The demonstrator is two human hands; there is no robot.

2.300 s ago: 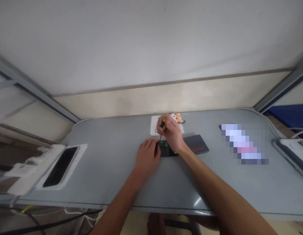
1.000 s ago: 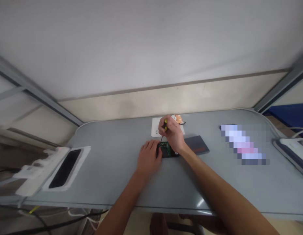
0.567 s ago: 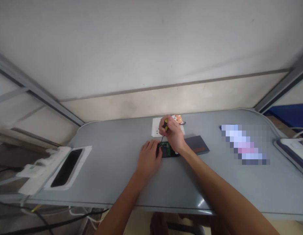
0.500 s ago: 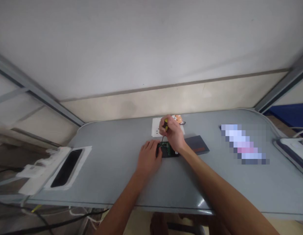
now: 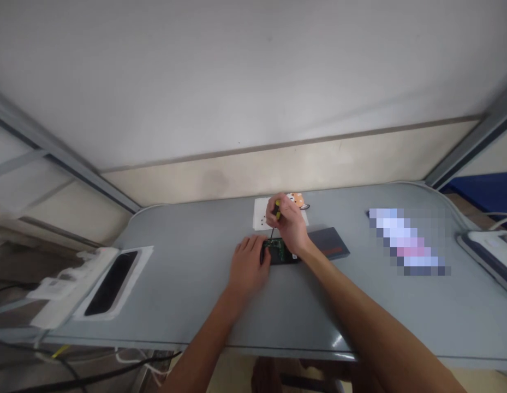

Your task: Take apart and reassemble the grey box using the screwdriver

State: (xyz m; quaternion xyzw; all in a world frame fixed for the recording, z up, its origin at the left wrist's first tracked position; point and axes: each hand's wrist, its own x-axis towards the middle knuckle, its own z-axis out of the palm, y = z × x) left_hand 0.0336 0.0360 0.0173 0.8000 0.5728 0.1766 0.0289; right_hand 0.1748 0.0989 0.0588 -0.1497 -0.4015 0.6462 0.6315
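My right hand [image 5: 291, 221] is closed round the yellow and black handle of a screwdriver [image 5: 277, 209]. Its thin shaft points down at a black device with an exposed green circuit board [image 5: 281, 252], lying flat on the grey table. Whether the tip sits in a screw is too small to tell. My left hand [image 5: 249, 259] grips the left end of that device, thumb on its near side and fingers along its edge. Behind it lies a white sheet [image 5: 260, 210] with several small dark specks, perhaps screws. Right of the device, a dark flat panel [image 5: 330, 243] is partly hidden by my right wrist.
A black phone [image 5: 112, 284] lies on white paper at the left, beside a white power strip [image 5: 75, 286] with plugs. A pixelated flat object [image 5: 406, 241] lies at the right. An orange and white figure [image 5: 294, 200] is at the back. Cables hang below the table's front edge.
Almost nothing differs. Both hands keep their places on the device and screwdriver; the view has shifted very slightly.
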